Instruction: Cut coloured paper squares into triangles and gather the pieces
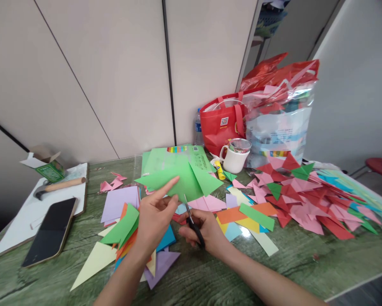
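Observation:
My left hand (155, 214) pinches a folded green paper sheet (181, 180) and holds it up above the table, index finger stretched along its lower edge. My right hand (203, 229) is closed round the black handles of a pair of scissors (192, 221), whose blades point up at the bottom edge of the green sheet. Loose coloured paper triangles (124, 238) lie under and around both hands.
A phone (50, 231) and a hammer (58, 187) rest on a white board at left, by a small green box (47, 165). A white mug (235, 157), glue stick (219, 169), red bag (223, 123) and plastic bag (277, 123) stand behind. Folded pieces (306, 199) are heaped at right.

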The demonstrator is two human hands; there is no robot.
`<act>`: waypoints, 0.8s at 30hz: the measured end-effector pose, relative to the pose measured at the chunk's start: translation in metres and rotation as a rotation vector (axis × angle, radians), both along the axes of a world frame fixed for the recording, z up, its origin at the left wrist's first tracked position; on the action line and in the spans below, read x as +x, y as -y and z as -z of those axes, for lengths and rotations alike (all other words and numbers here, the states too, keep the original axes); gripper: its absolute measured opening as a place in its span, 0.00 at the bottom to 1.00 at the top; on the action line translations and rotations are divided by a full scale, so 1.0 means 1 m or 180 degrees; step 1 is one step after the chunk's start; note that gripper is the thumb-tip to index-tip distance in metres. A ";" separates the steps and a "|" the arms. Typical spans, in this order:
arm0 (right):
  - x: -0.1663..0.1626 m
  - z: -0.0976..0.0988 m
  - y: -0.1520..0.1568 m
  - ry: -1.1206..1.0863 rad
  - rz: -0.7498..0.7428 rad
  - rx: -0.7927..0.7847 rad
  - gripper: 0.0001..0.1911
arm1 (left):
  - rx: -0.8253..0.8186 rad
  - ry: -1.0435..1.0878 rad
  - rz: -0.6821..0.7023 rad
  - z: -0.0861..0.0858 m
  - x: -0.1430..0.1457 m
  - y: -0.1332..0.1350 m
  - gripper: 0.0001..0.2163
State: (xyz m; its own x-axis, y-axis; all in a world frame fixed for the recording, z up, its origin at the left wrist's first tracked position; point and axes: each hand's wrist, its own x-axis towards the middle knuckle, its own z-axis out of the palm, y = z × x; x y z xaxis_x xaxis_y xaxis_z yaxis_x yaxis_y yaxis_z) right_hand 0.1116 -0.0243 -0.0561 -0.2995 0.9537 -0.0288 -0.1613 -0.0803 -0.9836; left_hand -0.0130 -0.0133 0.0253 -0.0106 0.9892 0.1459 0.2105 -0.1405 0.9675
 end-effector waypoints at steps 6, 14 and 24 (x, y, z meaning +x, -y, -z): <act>0.004 -0.005 -0.001 -0.0055 -0.0142 0.0015 0.21 | 0.0162 -0.0172 -0.0078 0.002 -0.002 -0.002 0.17; 0.006 -0.009 -0.002 -0.0239 -0.0245 0.0176 0.24 | 0.0040 -0.0053 -0.0094 0.003 0.006 0.000 0.15; 0.005 -0.003 -0.005 -0.0141 -0.0080 0.0031 0.21 | 0.0012 -0.0022 -0.0124 0.002 0.007 0.002 0.16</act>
